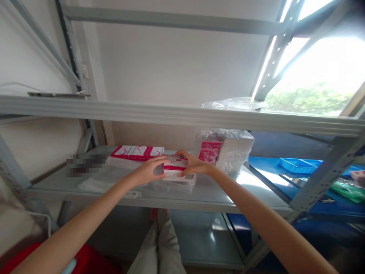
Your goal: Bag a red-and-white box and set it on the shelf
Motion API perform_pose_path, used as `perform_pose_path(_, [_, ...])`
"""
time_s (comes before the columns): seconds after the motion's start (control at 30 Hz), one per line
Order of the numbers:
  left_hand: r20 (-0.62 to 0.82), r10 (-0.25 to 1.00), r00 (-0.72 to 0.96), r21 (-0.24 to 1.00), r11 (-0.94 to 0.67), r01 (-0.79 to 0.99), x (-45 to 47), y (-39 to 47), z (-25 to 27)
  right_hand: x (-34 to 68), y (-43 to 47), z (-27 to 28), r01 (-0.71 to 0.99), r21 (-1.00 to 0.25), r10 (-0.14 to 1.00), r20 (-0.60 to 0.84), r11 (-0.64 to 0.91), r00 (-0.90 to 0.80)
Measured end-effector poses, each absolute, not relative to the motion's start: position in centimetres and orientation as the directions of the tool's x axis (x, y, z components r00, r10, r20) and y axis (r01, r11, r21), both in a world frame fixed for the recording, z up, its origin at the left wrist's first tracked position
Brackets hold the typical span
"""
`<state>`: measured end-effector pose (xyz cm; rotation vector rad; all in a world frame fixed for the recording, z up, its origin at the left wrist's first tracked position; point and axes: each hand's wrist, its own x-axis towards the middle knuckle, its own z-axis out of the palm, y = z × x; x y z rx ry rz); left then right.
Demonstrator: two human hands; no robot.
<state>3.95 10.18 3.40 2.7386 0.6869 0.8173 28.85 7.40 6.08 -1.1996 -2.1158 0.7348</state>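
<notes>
Between my two hands is a small pink-and-white box (176, 163) on the middle shelf. My left hand (150, 170) grips its left side, thumb and fingers curved round it. From the right, my right hand (194, 163) holds the same box with its fingers at the top and front. Just below lies a white box with a barcode (182, 177), partly in clear plastic. Behind my left hand rests a flat pink-and-white carton (137, 152). A plastic-wrapped stack of boxes (230, 150) stands to the right of my right hand.
Clear plastic bags (114, 175) lie on the shelf (212, 190) at left. A metal beam (159, 112) crosses above my hands. Further right, a blue tray (296, 165) and a green plastic bag (349, 192) sit on a blue surface. An upright post (319, 182) stands at right.
</notes>
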Motion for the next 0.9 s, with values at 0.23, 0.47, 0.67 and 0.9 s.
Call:
perform_pose_path(0.23, [0.454,0.539,0.710,0.310,-0.842,0.441,4.1,13.3,-0.9,28.7,12.3,2.7,0.594,-0.638,0.867,0.280,0.490,-0.413])
perform_pose_path(0.47, [0.340,0.456,0.822,0.041,-0.881,0.472,3.3,15.8,-3.2,29.4,13.3,-2.4,0.696,-0.547,0.885,0.295,0.465,-0.360])
perform_pose_path(0.67, [0.233,0.487,0.842,-0.285,-0.793,0.538,1.7,16.0,-2.3,30.3,14.1,-4.3,0.760,-0.532,0.928,0.228,0.373,-0.296])
perform_pose_path(0.9, [0.267,0.403,0.875,-0.429,-0.764,0.482,3.5,14.7,-1.9,32.5,12.1,-3.0,0.860,-0.214,0.879,0.236,0.464,-0.415])
